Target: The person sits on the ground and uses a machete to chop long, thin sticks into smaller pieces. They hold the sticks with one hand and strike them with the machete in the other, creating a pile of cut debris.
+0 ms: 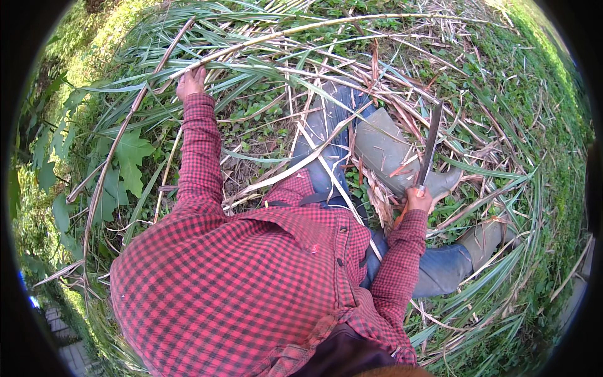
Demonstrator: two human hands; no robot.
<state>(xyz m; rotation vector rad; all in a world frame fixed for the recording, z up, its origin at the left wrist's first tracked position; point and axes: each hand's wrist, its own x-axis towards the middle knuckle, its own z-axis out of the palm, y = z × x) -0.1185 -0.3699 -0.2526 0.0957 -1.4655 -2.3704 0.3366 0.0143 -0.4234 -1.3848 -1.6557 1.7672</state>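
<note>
Machete (430, 146) slants up across my left rubber boot (379, 143), its lower end gripped in my fully curled right fingers (418, 197) just nearside of that boot. Well left of the boot, my left fingers (200, 73) close around a long pale stalk (251, 43), which arches beyond it.

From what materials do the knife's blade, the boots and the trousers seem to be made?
Blade: probably steel, dull and dark, judging by its thin, stiff shape. Boots: likely rubber, matt olive-grey, from the smooth surface. Trousers: perhaps denim, worn blue cloth with creases.
</note>
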